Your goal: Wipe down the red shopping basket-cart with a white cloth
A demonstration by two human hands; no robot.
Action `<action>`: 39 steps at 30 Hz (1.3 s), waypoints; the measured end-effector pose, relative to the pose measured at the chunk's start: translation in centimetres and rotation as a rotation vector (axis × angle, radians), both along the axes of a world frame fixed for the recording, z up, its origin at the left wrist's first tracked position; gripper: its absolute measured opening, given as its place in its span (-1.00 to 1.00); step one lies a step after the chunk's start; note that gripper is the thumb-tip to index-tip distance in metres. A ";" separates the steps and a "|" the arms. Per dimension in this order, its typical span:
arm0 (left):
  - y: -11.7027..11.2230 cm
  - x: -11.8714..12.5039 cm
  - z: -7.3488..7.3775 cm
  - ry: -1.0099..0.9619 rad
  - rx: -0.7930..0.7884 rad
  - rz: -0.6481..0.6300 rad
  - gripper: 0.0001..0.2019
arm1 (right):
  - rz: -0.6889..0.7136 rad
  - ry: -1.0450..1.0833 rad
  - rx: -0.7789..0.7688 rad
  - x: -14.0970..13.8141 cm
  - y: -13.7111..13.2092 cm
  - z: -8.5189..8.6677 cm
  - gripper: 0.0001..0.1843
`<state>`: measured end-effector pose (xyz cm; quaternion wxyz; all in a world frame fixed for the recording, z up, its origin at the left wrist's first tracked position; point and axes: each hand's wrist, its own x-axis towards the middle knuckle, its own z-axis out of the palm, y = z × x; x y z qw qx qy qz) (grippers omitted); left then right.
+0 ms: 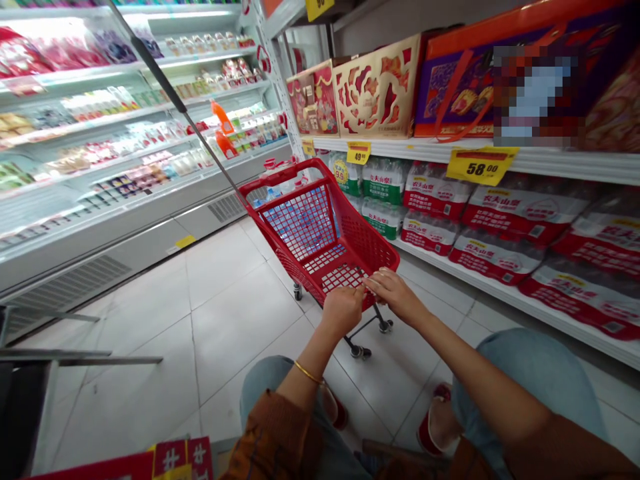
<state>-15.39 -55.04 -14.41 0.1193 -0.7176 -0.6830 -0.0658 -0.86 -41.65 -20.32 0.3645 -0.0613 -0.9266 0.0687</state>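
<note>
Left hand (343,309) fisted on the red cart's (371,244) near rim; right hand (395,294) lies there, grip unclear.

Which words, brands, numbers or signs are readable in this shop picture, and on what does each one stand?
"58.00": yellow price tag on the shelf edge.
"49": smaller yellow tag; its remaining print is too small.
"农夫山泉": red labels of the water packs.
Cooler packages, gift boxes, bottom red sign: too blurred or cut off.
No text on the red cart that the left hand grips and the right hand touches.
</note>
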 end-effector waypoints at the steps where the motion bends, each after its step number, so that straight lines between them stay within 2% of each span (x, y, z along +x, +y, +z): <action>1: 0.0 0.0 0.0 -0.001 0.004 -0.001 -0.73 | -0.010 0.003 0.002 0.1 0.3 0.0 -0.45; 13: 0.2 0.2 -0.2 -0.010 0.052 0.034 -0.78 | 0.001 -0.014 0.036 2.3 5.7 0.7 -0.54; 17: 0.1 0.3 -0.2 -0.022 0.063 0.027 -0.82 | 0.000 -0.002 0.059 1.8 4.6 1.1 -0.51; 22: 0.1 0.3 -0.4 -0.027 0.067 0.014 -0.79 | 0.021 -0.022 0.076 -0.1 0.0 1.1 -0.54; 25: 0.0 0.2 -0.5 -0.026 0.066 0.017 -0.79 | -0.012 0.003 0.076 -0.8 -1.6 0.8 -0.55; 32: -0.1 0.0 -0.6 -0.022 0.074 0.007 -0.74 | -0.014 -0.084 0.131 0.2 0.2 0.8 -0.48; 39: -0.1 0.0 -0.1 -0.021 0.046 0.013 -0.78 | 0.009 -0.097 0.115 1.0 2.6 0.7 -0.46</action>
